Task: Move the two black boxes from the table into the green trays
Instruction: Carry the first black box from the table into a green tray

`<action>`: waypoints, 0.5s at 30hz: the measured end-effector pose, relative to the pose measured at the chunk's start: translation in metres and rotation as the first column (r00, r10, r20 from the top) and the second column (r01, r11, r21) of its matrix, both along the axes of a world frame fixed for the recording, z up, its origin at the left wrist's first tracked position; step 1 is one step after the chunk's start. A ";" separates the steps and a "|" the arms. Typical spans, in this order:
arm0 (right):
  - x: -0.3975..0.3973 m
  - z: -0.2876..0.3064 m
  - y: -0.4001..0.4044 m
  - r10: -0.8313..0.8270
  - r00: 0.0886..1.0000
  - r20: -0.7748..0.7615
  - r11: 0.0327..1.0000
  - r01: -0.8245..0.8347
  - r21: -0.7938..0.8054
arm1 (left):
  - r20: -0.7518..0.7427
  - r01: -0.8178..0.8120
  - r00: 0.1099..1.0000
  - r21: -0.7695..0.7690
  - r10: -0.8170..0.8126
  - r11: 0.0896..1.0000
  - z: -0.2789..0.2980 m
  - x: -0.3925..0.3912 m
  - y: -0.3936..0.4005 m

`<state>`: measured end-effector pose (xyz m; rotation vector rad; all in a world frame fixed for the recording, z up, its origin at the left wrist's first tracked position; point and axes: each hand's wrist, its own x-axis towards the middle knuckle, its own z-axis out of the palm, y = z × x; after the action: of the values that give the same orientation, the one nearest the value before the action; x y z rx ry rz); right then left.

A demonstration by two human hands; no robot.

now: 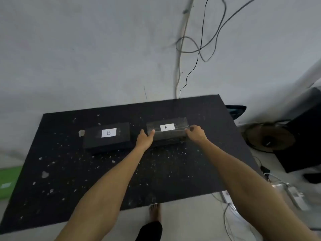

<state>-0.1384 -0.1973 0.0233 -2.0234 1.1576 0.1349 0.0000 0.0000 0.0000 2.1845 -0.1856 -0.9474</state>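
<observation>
**K:** Black box marked A (167, 130) sits toward the far right of the tabletop (69, 180), short of the far edge. Left hand (145, 139) on its left end, right hand (195, 133) on its right end. Fingers curled against the ends, thumbs up near the top. Looks like a squeeze grip, but it's blurry and I can't tell if it's off the surface.

**R:** Why both hands?

**K:** It's long. Holding it end to end keeps it level, I'd guess.

**R:** And box B (107, 135)?

**K:** Flat on the tabletop just left of A, untouched, near the left hand but apart.

**R:** Trays?

**K:** Only one green tray (7, 181) partly in view, past the left edge. Both boxes not yet in.
</observation>
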 end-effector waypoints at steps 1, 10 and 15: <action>0.012 -0.009 -0.007 -0.024 1.000 -0.006 1.000 0.024 0.008 | -0.009 -0.023 1.000 0.009 0.023 1.000 -0.008 0.009 -0.010; 0.045 -0.044 -0.021 -0.124 0.992 -0.040 0.984 0.128 0.121 | -0.225 -0.245 0.944 0.020 0.243 0.969 -0.046 0.027 -0.040; 0.035 -0.036 -0.010 -0.203 0.975 0.087 0.974 0.192 0.119 | -0.220 -0.337 0.922 -0.049 0.319 0.940 -0.032 0.016 -0.043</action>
<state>-0.1039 -0.2070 -0.0126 -1.7875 1.2538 -0.0009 0.0156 -0.0433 -0.0320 1.9406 0.2314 -0.9476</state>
